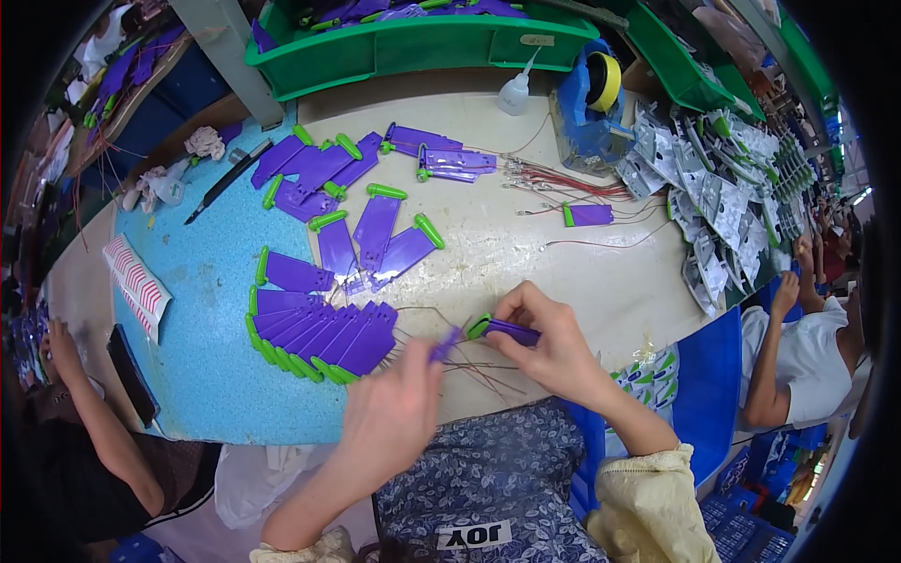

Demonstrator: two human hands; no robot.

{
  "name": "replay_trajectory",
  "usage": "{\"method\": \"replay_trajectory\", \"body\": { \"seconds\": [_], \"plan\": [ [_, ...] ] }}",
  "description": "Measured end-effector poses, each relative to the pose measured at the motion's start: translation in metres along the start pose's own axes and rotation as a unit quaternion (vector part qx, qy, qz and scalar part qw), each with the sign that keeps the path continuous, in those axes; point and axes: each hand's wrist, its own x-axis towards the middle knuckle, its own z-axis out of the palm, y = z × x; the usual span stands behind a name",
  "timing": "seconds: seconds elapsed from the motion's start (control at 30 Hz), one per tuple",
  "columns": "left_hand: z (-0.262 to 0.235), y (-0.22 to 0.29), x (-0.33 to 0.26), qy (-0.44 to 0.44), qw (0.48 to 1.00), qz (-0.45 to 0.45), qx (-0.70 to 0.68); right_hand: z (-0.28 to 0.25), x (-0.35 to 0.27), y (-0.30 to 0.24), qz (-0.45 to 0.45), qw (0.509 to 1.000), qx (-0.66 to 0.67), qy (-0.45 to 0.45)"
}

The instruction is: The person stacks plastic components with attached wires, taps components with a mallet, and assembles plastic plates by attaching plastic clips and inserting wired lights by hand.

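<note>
pinching a purple blade with a green cap (514, 332) between thumb and fingers of the right hand (556, 349), just right of centre in the lower half of the frame. holding a small purple piece (446, 345) at the closed fingertips of the left hand (389, 405), lower centre. see just left of that hand a fan of overlapping purple blades (328, 330) at the right side of the blue mat (192, 253), and between the hands thin wires (481, 372). find more loose blades (324, 169) at upper left of centre, a bundle of red wires (561, 176) at upper right, and beyond, a white bottle (513, 96), a tape dispenser (574, 117) and a green bin (404, 54). note a heap of pale metal parts (718, 192) crowding the right side.

cannot make out the small piece's outline, smeared with the left hand. cannot follow the wires everywhere, partly covered by that hand. barely see co-workers at both rims, cut off and warped.
</note>
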Motion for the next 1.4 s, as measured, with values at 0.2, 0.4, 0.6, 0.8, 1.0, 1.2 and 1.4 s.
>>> {"method": "replay_trajectory", "body": {
  "seconds": [0.2, 0.4, 0.6, 0.8, 1.0, 1.2, 1.4],
  "plan": [
    [0.011, 0.014, 0.021, 0.031, 0.977, 0.114, -0.177, -0.003, -0.017, -0.008, -0.048, 0.961, 0.269, 0.033],
    [0.036, 0.018, 0.020, 0.155, 0.955, 0.175, -0.183, 0.003, -0.030, 0.000, -0.091, 0.972, 0.183, 0.113],
    [0.025, 0.010, 0.017, 0.108, 0.967, 0.101, -0.206, -0.033, -0.032, -0.012, -0.008, 0.999, 0.015, 0.046],
    [0.016, 0.030, 0.031, 0.004, 0.973, 0.178, -0.145, -0.036, -0.037, -0.028, -0.130, 0.985, -0.087, 0.078],
    [0.004, 0.020, 0.034, -0.230, 0.815, -0.078, -0.527, -0.062, -0.039, -0.024, -0.076, 0.975, -0.054, 0.202],
    [-0.001, 0.017, 0.036, -0.266, 0.764, -0.119, -0.576, -0.060, -0.035, -0.021, -0.097, 0.971, -0.041, 0.215],
    [-0.003, 0.005, 0.034, -0.278, 0.705, -0.157, -0.634, -0.052, -0.031, -0.028, -0.159, 0.962, -0.099, 0.201]
  ]
}}
